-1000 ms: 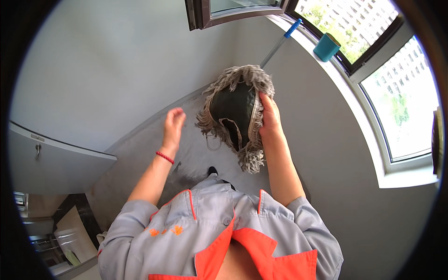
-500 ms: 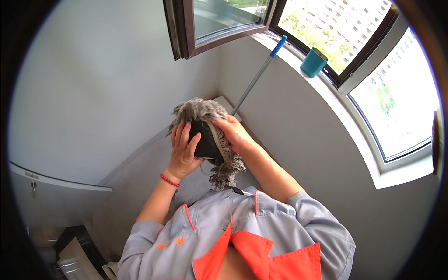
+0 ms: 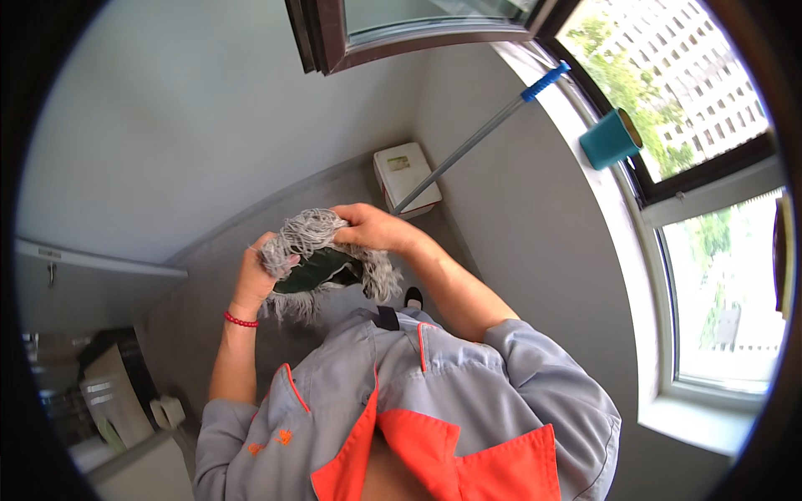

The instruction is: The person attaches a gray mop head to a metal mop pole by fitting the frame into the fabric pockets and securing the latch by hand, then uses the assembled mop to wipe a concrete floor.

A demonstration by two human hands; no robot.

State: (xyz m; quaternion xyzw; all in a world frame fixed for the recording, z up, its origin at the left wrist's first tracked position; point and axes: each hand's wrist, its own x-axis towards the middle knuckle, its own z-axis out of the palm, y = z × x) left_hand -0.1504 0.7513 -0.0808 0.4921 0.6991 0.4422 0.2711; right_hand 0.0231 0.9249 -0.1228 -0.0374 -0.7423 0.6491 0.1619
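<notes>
Held in front of my chest is a mop head cover (image 3: 317, 269) with shaggy grey fringe around a dark green backing. The backing faces up, and loose strands hang along its near edge and right end. My left hand (image 3: 254, 275), red beaded bracelet at the wrist, grips the left end, with strands covering part of its fingers. Closed on the far upper edge, my right hand (image 3: 368, 227) pinches the fringe between thumb and fingers. Beyond the mop cover, a grey pole (image 3: 468, 149) with a blue grip leans against the window ledge.
A white box (image 3: 408, 171) sits in the far corner by the pole's lower end. On the ledge stands a turquoise cup (image 3: 610, 140). An open window sash (image 3: 434, 42) juts in overhead. A grey cabinet (image 3: 92, 292) is on my left, and my dark shoe (image 3: 413, 299) shows below.
The mop cover has turned from upright to lying sideways and shifted left. My left hand moved from its backing to its left end. My view has tilted, bringing the white box fully into sight.
</notes>
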